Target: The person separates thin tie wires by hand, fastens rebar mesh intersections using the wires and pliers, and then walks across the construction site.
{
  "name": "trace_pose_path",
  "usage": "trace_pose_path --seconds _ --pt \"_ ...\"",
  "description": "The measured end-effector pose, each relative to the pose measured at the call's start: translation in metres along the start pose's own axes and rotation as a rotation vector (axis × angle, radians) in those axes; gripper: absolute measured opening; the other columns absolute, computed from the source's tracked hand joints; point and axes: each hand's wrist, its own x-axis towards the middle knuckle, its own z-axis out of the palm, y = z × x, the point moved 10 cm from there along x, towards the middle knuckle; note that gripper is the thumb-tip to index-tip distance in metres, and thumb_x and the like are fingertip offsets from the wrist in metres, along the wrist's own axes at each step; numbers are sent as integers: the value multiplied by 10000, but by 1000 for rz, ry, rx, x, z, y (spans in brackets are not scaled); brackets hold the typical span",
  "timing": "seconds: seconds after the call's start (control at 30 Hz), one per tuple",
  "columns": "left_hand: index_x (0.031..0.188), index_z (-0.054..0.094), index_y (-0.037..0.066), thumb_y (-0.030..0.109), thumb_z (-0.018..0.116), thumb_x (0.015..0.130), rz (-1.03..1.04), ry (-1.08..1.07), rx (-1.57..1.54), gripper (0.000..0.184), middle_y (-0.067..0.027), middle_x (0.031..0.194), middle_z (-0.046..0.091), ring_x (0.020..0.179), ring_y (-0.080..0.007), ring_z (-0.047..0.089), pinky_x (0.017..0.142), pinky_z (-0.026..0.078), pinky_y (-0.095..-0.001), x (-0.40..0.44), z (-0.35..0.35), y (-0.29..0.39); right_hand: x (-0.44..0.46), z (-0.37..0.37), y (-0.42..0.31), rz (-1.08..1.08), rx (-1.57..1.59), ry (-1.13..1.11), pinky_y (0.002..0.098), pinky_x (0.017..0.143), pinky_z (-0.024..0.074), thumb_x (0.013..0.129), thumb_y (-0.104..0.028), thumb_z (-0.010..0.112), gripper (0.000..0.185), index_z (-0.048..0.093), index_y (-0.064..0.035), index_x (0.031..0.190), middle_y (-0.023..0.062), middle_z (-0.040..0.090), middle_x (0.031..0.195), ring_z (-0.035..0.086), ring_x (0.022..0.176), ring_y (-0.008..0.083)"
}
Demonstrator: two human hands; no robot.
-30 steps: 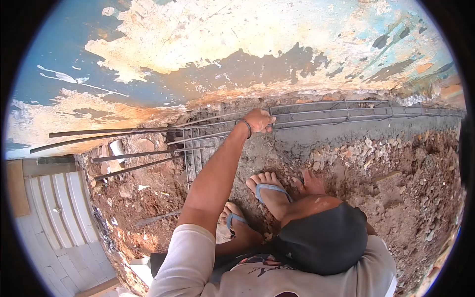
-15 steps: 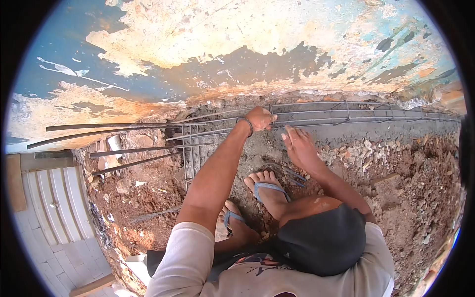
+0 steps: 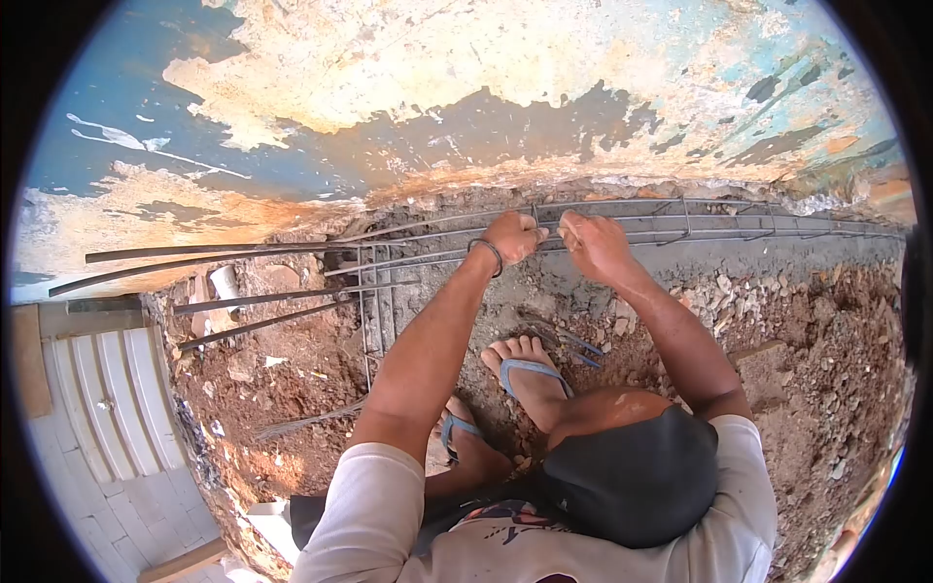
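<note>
Head view: left hand (image 3: 517,236) and right hand (image 3: 593,243) have fingers curled narrow at the steel bar cage (image 3: 686,218), lying along the wall (image 3: 505,136); what they grip, I cannot tell. The shirt print (image 3: 515,530) is unreadable.

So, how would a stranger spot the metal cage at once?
Find the big peeling wall, then the grey cement strip along its foot. The cage lies along that strip, where the left hand and right hand are close together. Unlike the dark rods jutting towards the picture's left, its bars are linked by hoops.
</note>
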Motion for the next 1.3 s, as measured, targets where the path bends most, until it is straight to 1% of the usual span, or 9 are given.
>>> trace_pose_path --seconds 0.27,0.47,0.67,0.73,0.87,1.07,1.13,1.23,1.3 --pt "655 646 52 318 750 835 4 -16 -49 338 -15 596 602 553 -130 537 547 419 -335 8 7 -8 35 24 31 273 33 -361 487 769 501 878 -248 649 157 690 -120 959 162 700 859 668 862 380" --pt "682 677 18 284 763 763 -85 77 -95 290 -45 591 621 524 -137 565 498 428 -328 9 4 -10 27 31 33 297 -63 -332 460 844 503 885 -282 643 302 669 -10 1016 192 696 976 656 950 380" --pt "637 663 -3 312 720 750 -64 137 71 340 -82 586 630 526 -158 572 519 456 -328 11 -3 -6 -35 -38 -50 -256 -109 453 490 980 431 867 -77 557 339 608 11 1191 219 672 990 631 1006 379" --pt "640 663 -7 292 714 749 -49 125 37 322 -84 579 623 527 -164 573 523 460 -344 13 -1 -8 -31 -7 -35 -136 10 196 508 939 445 848 -40 565 421 547 -22 1268 219 646 1146 598 1081 400" --pt "644 661 -12 263 713 750 -73 108 38 299 -90 581 624 532 -166 579 523 463 -338 10 -1 -8 5 35 1 148 165 -214 506 946 459 829 -50 579 464 525 -17 1289 235 637 1146 592 1099 405" --pt "673 669 -23 233 728 755 -43 138 -20 275 -86 595 625 539 -161 590 519 462 -321 14 -3 -11 4 31 -13 -2 26 -225 498 884 474 847 -66 570 366 571 15 1204 246 647 1057 600 1027 432" --pt "677 664 -27 227 749 766 -48 126 4 283 -77 601 622 549 -156 596 518 460 -315 14 -1 -10 -33 -36 -40 -79 16 305 495 889 475 886 -116 560 386 562 45 1236 231 650 1064 613 1005 417" --pt "667 652 -28 211 769 771 -69 90 -64 285 -74 604 620 559 -155 598 518 461 -318 21 4 -19 -69 13 -9 171 137 147 506 951 450 933 -155 546 413 517 72 1276 262 594 1177 578 1061 450" --pt "662 647 -24 206 775 767 -88 78 -97 283 -72 606 618 563 -157 599 517 459 -322 14 4 -13 -75 38 11 116 38 264 512 959 442 939 -165 548 465 464 81 1325 276 528 1271 545 1118 459"
